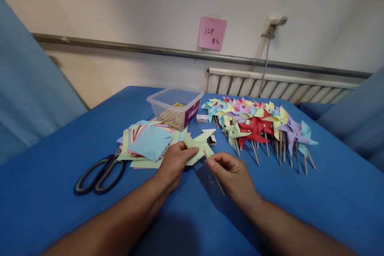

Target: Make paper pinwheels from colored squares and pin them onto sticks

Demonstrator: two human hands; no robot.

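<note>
My left hand (177,161) pinches a pale green paper pinwheel (200,142), its thumb on the paper near the middle. In my right hand (232,174) a thin wooden stick (218,185) is held between thumb and fingers. The stick slants, and its upper end is at the pinwheel's lower right side; whether the two are joined I cannot tell. Just behind the pinwheel stands a small open box (211,139) with dark, shiny bits inside. To the left of my left hand lies a pile of coloured paper squares (152,142), a light blue one on top.
Large dark-handled scissors (100,174) lie left of the paper. A clear plastic tub (175,102) of wooden sticks stands behind it, beside a small white box (201,119). Many finished pinwheels (255,128) cover the right side of the blue table (186,228). A wall rail and radiator (279,84) are behind.
</note>
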